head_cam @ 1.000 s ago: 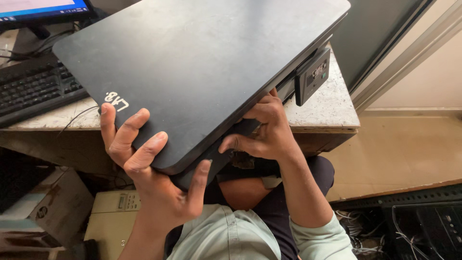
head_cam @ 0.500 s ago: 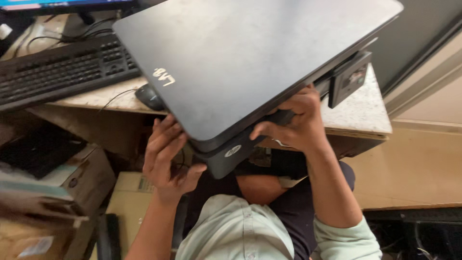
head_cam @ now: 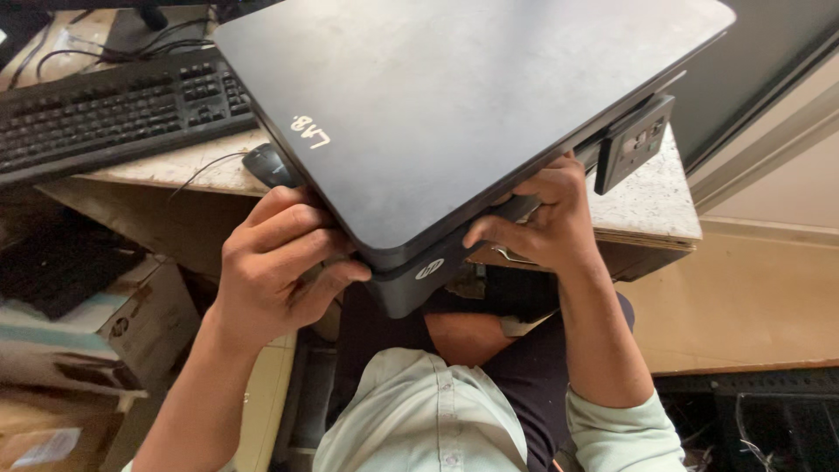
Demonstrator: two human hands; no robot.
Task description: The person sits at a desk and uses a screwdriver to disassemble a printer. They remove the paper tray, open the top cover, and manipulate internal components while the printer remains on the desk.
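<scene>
A large black laptop, lid closed, lies tilted over the edge of a stone-topped desk and above my lap. My left hand grips its near left edge, fingers curled under the corner. My right hand holds the near right edge from below, fingers wrapped on the base. A second dark slab, thicker, shows beneath the lid at the near corner; whether it is the laptop's base or a separate device is unclear.
A black keyboard and a black mouse with cables sit on the desk at left. A wall socket box hangs at the desk's right. Cardboard boxes stand on the floor left; black equipment lower right.
My left hand has slid from flat on the lid to a grip under the near left corner. The view has shifted, so the keyboard shows more.
</scene>
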